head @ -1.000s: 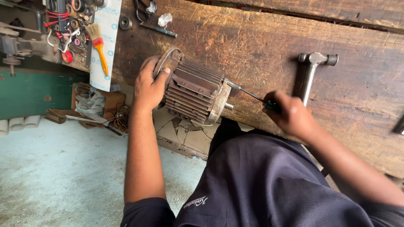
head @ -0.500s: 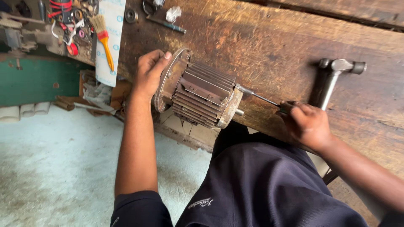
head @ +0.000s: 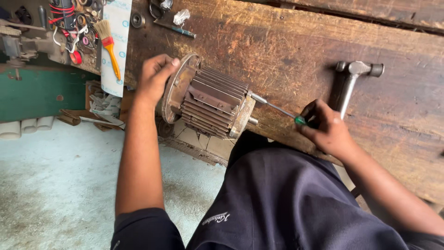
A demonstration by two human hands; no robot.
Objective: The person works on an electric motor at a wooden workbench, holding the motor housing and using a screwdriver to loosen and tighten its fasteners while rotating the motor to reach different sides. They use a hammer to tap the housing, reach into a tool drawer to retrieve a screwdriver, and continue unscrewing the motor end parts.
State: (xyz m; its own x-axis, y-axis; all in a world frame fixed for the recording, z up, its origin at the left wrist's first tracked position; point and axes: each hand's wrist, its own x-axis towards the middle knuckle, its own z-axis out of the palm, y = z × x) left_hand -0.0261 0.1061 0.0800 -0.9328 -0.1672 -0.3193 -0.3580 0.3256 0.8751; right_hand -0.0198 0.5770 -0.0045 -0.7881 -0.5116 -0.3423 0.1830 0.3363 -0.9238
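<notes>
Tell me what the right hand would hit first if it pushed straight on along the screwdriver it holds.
Most likely the motor: the right hand aims the screwdriver at its end plate, tip already there.

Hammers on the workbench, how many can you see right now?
1. The hammer lies on the wooden bench, just beyond the right hand that holds the screwdriver. More could be hidden in the tool clutter at the far left.
</notes>
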